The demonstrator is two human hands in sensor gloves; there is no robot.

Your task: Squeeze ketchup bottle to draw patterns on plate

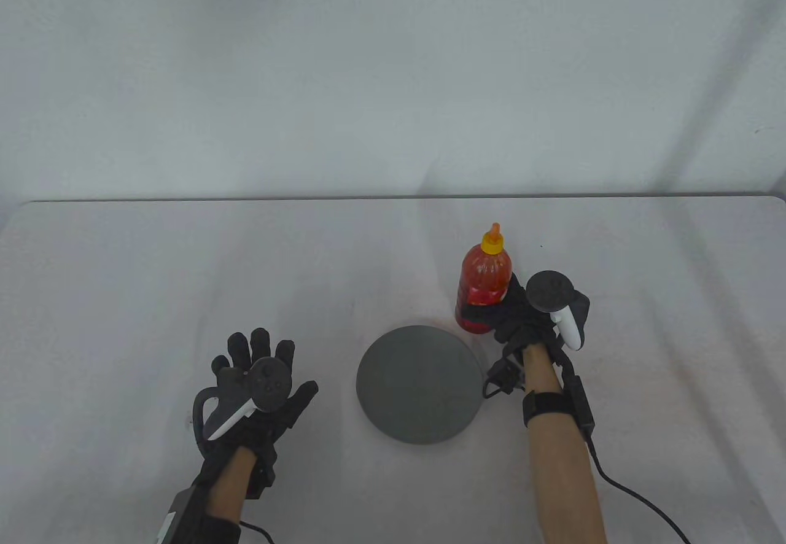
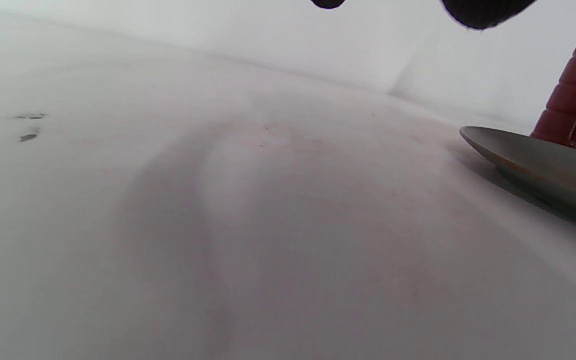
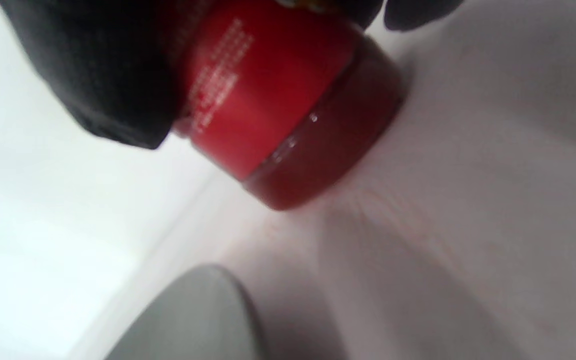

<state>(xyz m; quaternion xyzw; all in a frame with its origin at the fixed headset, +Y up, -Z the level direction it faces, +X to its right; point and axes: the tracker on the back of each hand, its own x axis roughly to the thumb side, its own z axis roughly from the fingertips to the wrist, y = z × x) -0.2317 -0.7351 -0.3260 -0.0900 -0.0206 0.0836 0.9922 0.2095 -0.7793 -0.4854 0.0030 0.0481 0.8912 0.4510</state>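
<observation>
The right hand (image 1: 522, 317) grips the upright ketchup bottle (image 1: 484, 280) beside the grey plate (image 1: 417, 384). The left hand (image 1: 258, 384) hovers with fingers spread, holding nothing, near the table's (image 1: 123, 292) front edge.

pale grey table (image 1: 153, 274) with faint reddish smears; round dark grey plate (image 1: 419, 384) sits on it; red ketchup bottle (image 1: 484, 280) stands just behind

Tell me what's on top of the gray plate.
The gray plate shows nothing on its dark surface: no ketchup lines. The ketchup bottle stands beyond its rim, held by the right hand. Whatever is beneath the plate is hidden.
</observation>
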